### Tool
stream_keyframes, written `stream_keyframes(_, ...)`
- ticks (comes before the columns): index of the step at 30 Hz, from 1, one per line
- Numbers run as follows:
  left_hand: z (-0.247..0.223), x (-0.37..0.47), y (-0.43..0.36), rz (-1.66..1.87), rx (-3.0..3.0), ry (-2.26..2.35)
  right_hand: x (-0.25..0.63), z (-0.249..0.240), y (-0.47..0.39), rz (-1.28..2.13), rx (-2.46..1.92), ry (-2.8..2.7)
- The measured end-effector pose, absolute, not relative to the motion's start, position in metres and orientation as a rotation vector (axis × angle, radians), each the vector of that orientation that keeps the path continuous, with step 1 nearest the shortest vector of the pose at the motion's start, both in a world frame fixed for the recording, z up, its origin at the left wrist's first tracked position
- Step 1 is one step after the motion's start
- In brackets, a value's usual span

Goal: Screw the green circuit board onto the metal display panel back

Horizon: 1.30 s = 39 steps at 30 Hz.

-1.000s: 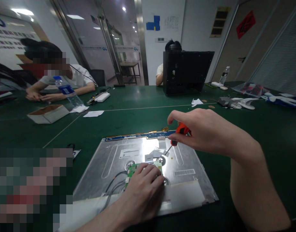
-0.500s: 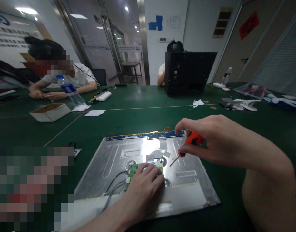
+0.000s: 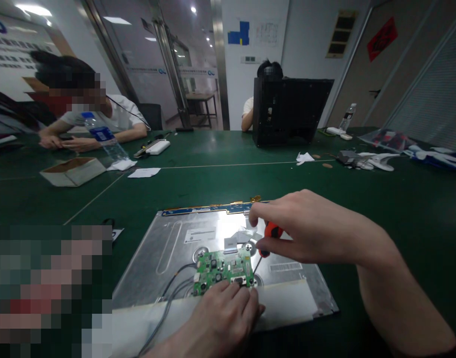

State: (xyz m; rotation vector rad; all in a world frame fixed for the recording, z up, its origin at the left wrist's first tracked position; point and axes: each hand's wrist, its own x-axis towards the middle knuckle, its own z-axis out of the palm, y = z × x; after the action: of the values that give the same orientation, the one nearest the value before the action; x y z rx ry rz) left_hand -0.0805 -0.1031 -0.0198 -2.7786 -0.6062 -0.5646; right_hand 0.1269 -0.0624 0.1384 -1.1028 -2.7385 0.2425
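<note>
My right hand [image 3: 293, 228] is closed around the red-and-black handle of a screwdriver [image 3: 271, 233]. Its thin shaft slants down to the right edge of a green circuit board [image 3: 222, 266], close to the lower right corner. Against the board's lower edge, my left hand [image 3: 228, 311] has its fingers bent and pressed together, gripping or holding down that edge. Beneath lies a silver metal display panel [image 3: 168, 248], with a blue circuit strip [image 3: 201, 210] along its far edge. Grey cables [image 3: 172, 301] run from the board's left side.
A small open box [image 3: 73, 171], a plastic bottle [image 3: 107, 141] and paper [image 3: 144, 172] lie far left. One person [image 3: 119, 114] sits there; another is behind a black monitor-like casing [image 3: 293, 112]. Gloves [image 3: 377, 160] lie at right. A lower-left area is pixelated.
My right hand has moved left and slightly down with the screwdriver, bringing its shaft to the board's edge. My left hand has slid toward me, uncovering most of the board.
</note>
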Motion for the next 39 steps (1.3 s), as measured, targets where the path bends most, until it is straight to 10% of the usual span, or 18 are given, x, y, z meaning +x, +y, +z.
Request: stream_keyframes(39, -0.061, -0.099, -0.113, -0.454, -2.528, -0.637, 0.087, 0.114, -0.041, 0.221, -1.106, -2.851)
